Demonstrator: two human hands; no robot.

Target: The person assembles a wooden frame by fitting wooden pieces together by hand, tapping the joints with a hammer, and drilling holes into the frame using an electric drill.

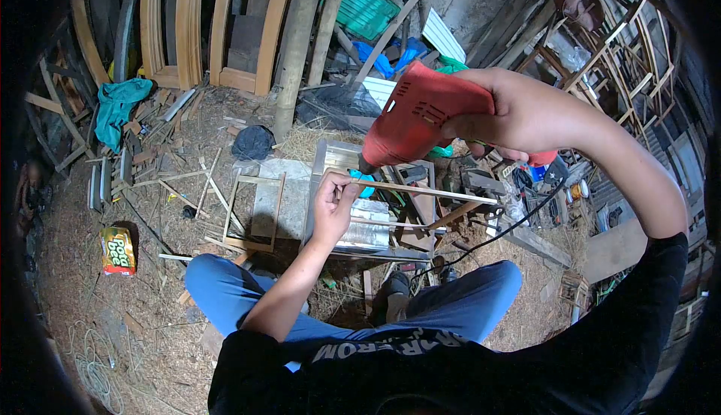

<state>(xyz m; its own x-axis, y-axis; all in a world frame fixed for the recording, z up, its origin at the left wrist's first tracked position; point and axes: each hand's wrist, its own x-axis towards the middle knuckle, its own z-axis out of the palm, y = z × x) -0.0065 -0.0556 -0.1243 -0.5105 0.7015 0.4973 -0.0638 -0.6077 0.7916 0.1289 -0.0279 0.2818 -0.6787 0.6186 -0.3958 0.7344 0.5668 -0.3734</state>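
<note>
My right hand (pixel 499 111) grips a red corded power drill (pixel 428 107), its chuck pointing down and to the left. The drill's tip is right beside my left hand (pixel 334 197), whose fingers pinch the left end of a thin wooden strip (pixel 428 190). That strip runs to the right and seems to be part of a small wooden frame, with another slat (pixel 387 223) below it. Whether the bit touches the wood is hidden. The frame is held above a low box-like bench (pixel 360 250) in front of my knees.
A snack packet (pixel 119 251) lies on the dirt floor at the left. The drill's black cord (pixel 514 229) hangs down on the right. An open wooden frame (pixel 255 246) stands left of the bench. Wood scraps, a black bag (pixel 253 142) and a wooden post (pixel 297 54) are farther off.
</note>
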